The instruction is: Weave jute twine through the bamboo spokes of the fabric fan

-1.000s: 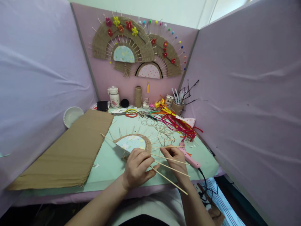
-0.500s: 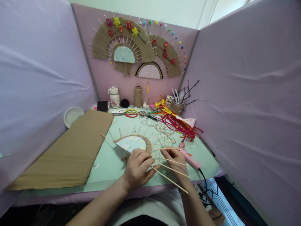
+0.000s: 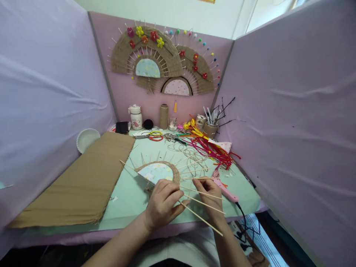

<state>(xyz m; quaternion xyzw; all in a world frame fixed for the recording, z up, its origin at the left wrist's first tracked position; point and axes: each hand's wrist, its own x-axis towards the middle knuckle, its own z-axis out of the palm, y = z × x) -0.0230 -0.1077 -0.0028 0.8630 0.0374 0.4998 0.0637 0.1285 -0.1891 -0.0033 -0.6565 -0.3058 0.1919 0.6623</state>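
Observation:
A half-round fan frame [image 3: 157,172] lies tilted in front of me, with a pale floral panel, a woven twine band [image 3: 175,174] along its curve and thin wooden sticks [image 3: 204,202] fanning outward. My left hand [image 3: 165,198] is closed on its near lower end, fingers over the panel's edge and thumb by the lowest sticks. Among the right-hand sticks, my right hand [image 3: 208,191] is pinched, thumb against forefinger, on what looks like a thin strand of twine; the strand is faint. Loose twine [image 3: 191,154] lies in loops behind the frame.
A cardboard sheet [image 3: 80,178] covers the table's left side. To the right lie a corded pink glue gun [image 3: 226,191] and red pipe cleaners [image 3: 214,152]. Scissors [image 3: 154,136], a twine spool [image 3: 164,116] and a white jar [image 3: 135,118] are at the back, below finished fans [image 3: 119,55].
The view has tilted slightly upward, so everything sits a little lower. Both hands keep nearly the same place and grip on the fan frame and strand.

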